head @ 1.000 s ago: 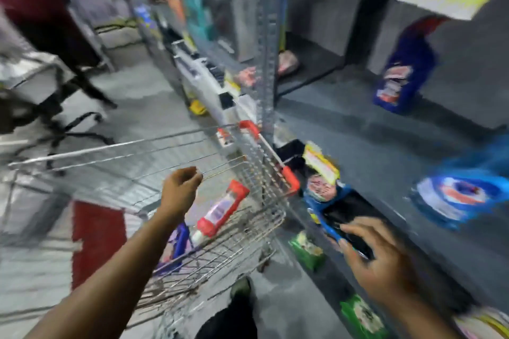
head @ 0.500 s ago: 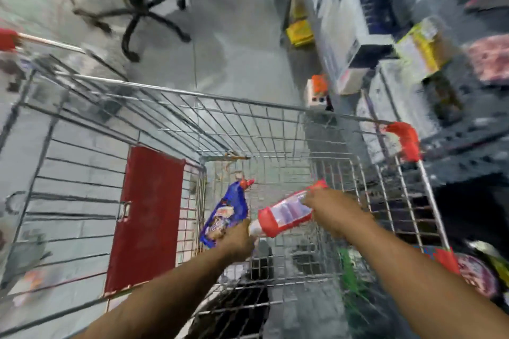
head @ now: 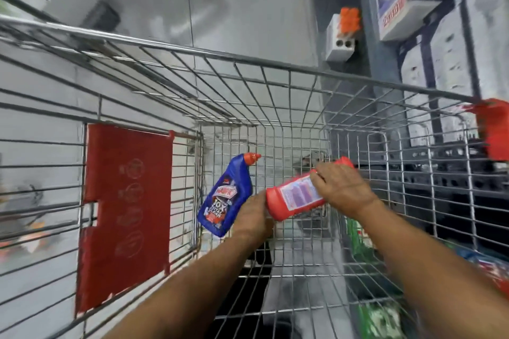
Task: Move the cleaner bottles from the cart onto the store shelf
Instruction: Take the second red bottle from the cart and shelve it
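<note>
Both hands deep in the wire cart (head: 248, 63): right hand (head: 341, 190) grip wrapped over red bottle (head: 296, 197), left hand (head: 252, 217) grasping blue bottle (head: 227, 197) low; lift each straight up past the rim before swinging to the shelf.

Two bottles and both hands inside the wire cart.

In the cart (head: 275, 63), the angled-neck bottle (head: 225, 195) lies left of the flat-lying bottle (head: 297, 192). The left hand (head: 253, 217) sits between their bases; the right hand (head: 341, 187) rests on the flat-lying bottle. The seat flap (head: 124, 215) is at the cart's left; stacked boxes (head: 440, 22) stand beyond its right side.
</note>
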